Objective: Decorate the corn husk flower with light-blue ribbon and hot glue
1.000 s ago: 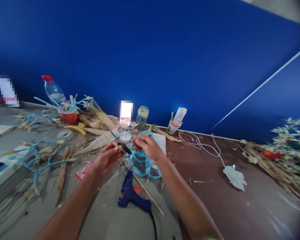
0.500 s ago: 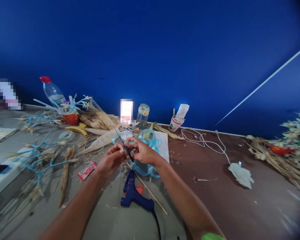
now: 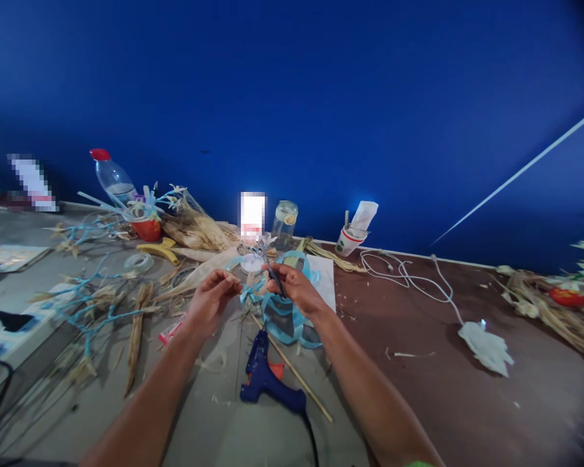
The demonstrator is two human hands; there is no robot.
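Observation:
My left hand (image 3: 213, 297) is closed, thumb against fingertips, pinching a small pale scrap whose kind is too small to tell. To its right, my right hand (image 3: 296, 285) grips a slim dark tool (image 3: 274, 279) that points up and away; I cannot make out whether it is tweezers or scissors. Light-blue ribbon (image 3: 292, 334) lies in loops beneath and beyond the right hand. Nearer to me, between my forearms, a blue hot glue gun (image 3: 267, 376) rests on the table beside a thin stick (image 3: 304, 386).
Blue-wrapped stems (image 3: 90, 318) and dried husks (image 3: 139, 337) spread to the left, near a white power strip (image 3: 24, 344). Behind stand a bottle (image 3: 114, 178), a red cup (image 3: 146, 228), a glass jar (image 3: 285, 220) and a white cup (image 3: 349, 241). A white cable (image 3: 409, 279) runs right.
My hands have moved apart; they were together at the dark tool, which now stays in my right hand. The whole view has shifted slightly, with the things on the table appearing farther right.

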